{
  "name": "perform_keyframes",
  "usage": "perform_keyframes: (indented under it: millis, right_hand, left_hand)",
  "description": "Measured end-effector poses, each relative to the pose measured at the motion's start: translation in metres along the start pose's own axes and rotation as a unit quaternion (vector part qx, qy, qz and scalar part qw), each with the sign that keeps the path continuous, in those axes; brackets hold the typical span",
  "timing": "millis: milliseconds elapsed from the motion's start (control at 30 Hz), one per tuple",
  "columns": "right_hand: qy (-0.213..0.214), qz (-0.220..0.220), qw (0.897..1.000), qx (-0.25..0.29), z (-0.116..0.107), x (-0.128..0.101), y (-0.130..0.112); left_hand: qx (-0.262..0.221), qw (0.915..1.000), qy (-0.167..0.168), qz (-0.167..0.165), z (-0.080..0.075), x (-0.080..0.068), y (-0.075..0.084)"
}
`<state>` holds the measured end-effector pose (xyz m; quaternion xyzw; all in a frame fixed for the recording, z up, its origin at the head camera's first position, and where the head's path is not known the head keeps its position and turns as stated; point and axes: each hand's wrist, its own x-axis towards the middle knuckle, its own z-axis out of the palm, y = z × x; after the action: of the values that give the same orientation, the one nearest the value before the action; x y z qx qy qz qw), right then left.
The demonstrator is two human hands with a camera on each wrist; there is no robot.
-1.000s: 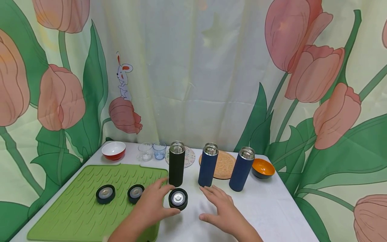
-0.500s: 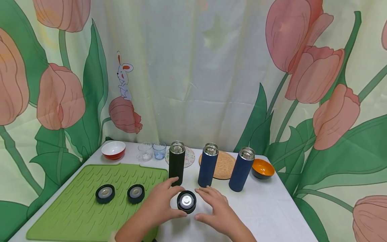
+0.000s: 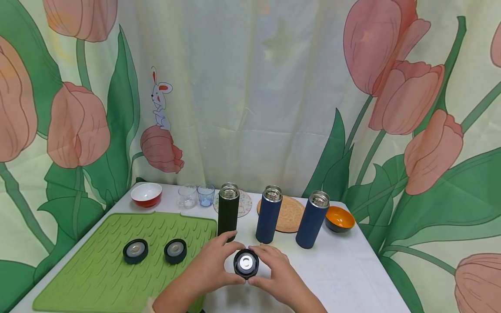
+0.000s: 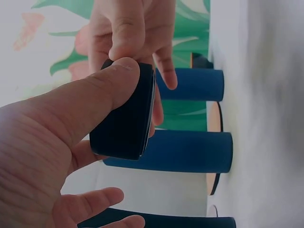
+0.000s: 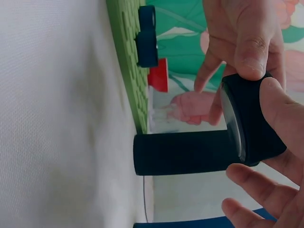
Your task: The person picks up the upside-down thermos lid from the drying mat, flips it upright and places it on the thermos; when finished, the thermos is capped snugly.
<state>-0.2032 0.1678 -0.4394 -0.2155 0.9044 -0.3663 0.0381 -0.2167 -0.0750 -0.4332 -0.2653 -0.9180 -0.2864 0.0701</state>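
Between the fingertips of both hands is a black flask lid (image 3: 246, 263), its silvery inner face turned up toward the head camera. My left hand (image 3: 211, 266) pinches its left side with thumb and index finger. From the other side my right hand (image 3: 275, 273) grips it the same way, the thumbs almost meeting at the near edge. Both wrist views show the lid (image 4: 124, 118) held above the white table. Just beyond the hands, a black flask (image 3: 228, 213) and two blue flasks (image 3: 268, 215) (image 3: 312, 221) stand upright with bare steel mouths.
Two more black lids (image 3: 135, 251) (image 3: 175, 251) lie on the green mat (image 3: 98, 278) at left. Along the back are a red bowl (image 3: 146, 194), two glass cups (image 3: 205, 195), a patterned round mat (image 3: 245, 203), a round cork-coloured board (image 3: 290, 214) and an orange bowl (image 3: 340, 218).
The left hand has carried the lid to the right, off the black flask's front. The right hand has moved left and now grips the lid too.
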Motion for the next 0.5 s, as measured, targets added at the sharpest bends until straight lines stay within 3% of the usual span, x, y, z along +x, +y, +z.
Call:
perform_keyframes:
  millis: [500]
  right_hand:
    - [0.032, -0.017, 0.999, -0.004, 0.0018, 0.0009, 0.0015]
  left_hand:
    - [-0.004, 0.9999, -0.011, 0.0, -0.0018, 0.0004, 0.0002]
